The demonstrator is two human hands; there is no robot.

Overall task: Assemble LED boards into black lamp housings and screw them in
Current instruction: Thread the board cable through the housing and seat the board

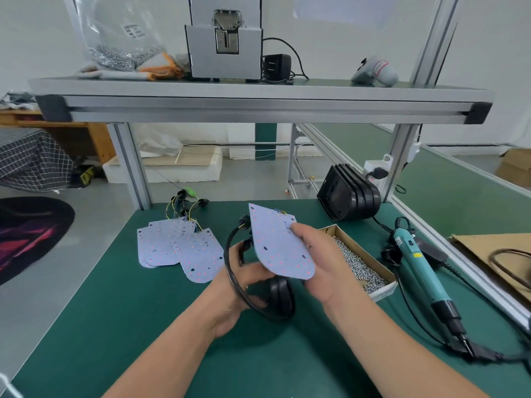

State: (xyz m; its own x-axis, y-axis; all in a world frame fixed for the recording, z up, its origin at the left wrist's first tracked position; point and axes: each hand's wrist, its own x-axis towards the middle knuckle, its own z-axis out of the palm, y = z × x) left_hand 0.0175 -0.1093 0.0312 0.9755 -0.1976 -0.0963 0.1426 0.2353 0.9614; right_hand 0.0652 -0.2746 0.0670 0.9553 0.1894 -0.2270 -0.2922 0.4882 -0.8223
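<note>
My right hand [319, 262] grips a white LED board [277, 242] by its right edge and holds it tilted above the table. Beneath the board, my left hand [244, 285] holds a black lamp housing [280, 294], most of it hidden by the board. A black cable [232, 271] loops over my left wrist. A pile of more LED boards [178, 245] with coloured wires lies to the left. A stack of black housings [349, 196] stands at the back right. A cardboard box of screws [360, 265] sits right of my hands, with a teal electric screwdriver [422, 268] lying beyond it.
The green table mat [115, 326] carries everything. An aluminium shelf [258, 104] runs overhead with a grey screw feeder machine [225, 38], a bag of screws [120, 56] and gloves. A green conveyor [459, 191] lies to the right, with cardboard [494, 254] beside it.
</note>
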